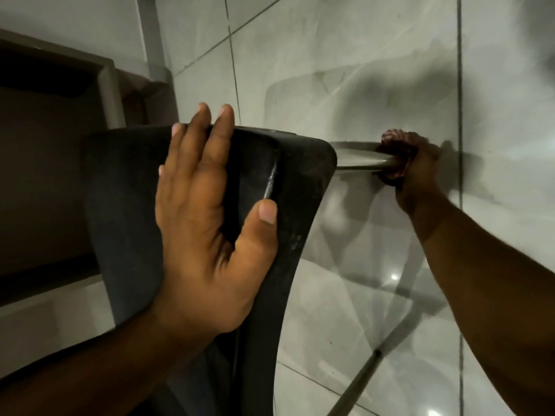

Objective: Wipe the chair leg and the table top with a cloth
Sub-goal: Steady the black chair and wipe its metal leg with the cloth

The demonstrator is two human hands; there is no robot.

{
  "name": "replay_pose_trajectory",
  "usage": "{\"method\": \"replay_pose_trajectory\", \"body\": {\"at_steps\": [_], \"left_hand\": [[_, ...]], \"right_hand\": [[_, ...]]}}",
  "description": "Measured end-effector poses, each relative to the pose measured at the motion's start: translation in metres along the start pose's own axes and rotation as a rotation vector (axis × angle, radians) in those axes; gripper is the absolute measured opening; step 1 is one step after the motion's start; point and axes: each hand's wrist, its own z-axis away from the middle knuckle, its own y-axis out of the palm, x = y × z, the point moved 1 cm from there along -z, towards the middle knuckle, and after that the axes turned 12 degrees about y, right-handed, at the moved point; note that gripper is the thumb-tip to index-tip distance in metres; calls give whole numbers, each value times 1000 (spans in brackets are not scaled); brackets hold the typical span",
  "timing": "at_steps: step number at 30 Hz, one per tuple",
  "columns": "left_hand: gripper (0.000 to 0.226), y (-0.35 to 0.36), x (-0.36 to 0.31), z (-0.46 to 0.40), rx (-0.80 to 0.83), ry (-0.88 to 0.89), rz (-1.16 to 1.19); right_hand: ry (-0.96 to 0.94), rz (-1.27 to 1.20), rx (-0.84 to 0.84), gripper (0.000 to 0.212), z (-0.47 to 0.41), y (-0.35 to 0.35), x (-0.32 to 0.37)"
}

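- The chair leg [359,156], a pale metal tube, runs almost level across the middle right of the frame, coming out from under the dark seat's right edge and ending inside the right hand's grip.
- A reddish patterned cloth [395,139] is bunched around the far end of that leg; it shows above the fingers and again below the tube, pressed against the metal.
- The right hand [416,166] is curled closed around the cloth and the leg together, with the forearm stretching down to the lower right corner of the frame.
- The chair seat [303,181], black and dusty with a moulded ridge, fills the centre and lower centre of the frame, seen tilted on its side.
- The left hand [204,223] lies flat on the seat with fingers spread and extended; the fingertips hook over the upper edge and the thumb rests on the seat's right part. It presses rather than grasps.
- A second thin leg [357,382] slants down toward the bottom of the frame, right of centre.
- Glossy grey floor tiles [345,55] with dark grout lines cover the upper and right parts, carrying shadows and a bright light spot.
- A brown table [111,82] with a recessed frame stands at the upper left, beside the seat.
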Motion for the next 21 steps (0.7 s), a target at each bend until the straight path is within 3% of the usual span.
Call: {"method": "replay_pose_trajectory", "body": {"at_steps": [7,10,18,19,21], "left_hand": [[71,1,-2,1,7,-3,-19],[72,0,-2,1,10,1,-41],[71,-1,-4,0,27,3,-69],[72,-2,-4,0,28,6,-65],[73,-1,-4,1,39,6,-62]], "right_hand": [[18,210,45,34,53,36,-1],[-52,161,33,31,107,75,-18],[-89,174,-63,95,139,108,-46],[-116,136,-40,91,130,99,-44],[-175,95,-13,54,105,77,-34]]}}
